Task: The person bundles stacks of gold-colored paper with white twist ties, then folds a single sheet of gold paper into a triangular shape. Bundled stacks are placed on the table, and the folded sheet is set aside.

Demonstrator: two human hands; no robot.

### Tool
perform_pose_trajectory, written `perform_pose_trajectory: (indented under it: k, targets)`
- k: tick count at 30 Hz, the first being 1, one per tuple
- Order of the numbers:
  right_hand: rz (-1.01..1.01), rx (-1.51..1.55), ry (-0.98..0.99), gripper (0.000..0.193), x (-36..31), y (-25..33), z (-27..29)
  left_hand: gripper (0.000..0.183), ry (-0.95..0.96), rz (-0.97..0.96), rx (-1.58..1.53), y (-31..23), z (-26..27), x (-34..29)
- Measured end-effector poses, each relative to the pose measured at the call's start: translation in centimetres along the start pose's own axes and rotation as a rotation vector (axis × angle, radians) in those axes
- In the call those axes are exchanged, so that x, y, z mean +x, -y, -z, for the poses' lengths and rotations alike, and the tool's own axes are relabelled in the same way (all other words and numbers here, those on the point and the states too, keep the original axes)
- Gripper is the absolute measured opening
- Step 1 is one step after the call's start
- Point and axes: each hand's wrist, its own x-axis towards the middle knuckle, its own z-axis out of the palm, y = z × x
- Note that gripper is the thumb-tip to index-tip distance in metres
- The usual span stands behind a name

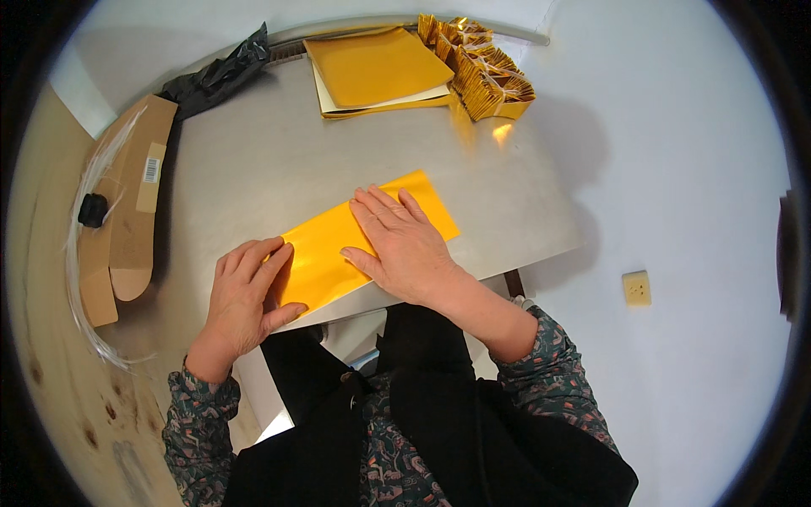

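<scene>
A folded strip of shiny gold paper (325, 253) lies slantwise near the front edge of the table. My left hand (247, 291) holds its left end, the fingers curled at the far corner and the thumb at the near corner. My right hand (401, 245) rests flat on the right half of the paper, its fingers stretched toward the far edge and the thumb apart. The palms hide parts of the paper.
At the back lies a stack of gold sheets (380, 68). Beside it are tied bundles of pleated gold paper (490, 80). A cardboard box (135, 203) with white strands (84, 279) stands on the left, near a black plastic bag (224, 80). A wall (676, 186) borders the right.
</scene>
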Motion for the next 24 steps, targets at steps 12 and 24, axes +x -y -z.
perform_pose_trajectory:
  k: [12, 24]
  targets:
    - [-0.07, 0.118, -0.008, 0.064, 0.6, -2.8, 1.2, 0.069, -0.009, -0.002, -0.039, 0.1, 0.2, -0.4]
    - [0.37, 0.21, 0.102, 0.061, -3.5, 4.7, 2.6, 0.065, -0.252, 0.093, -0.033, -4.4, -2.1, -2.6]
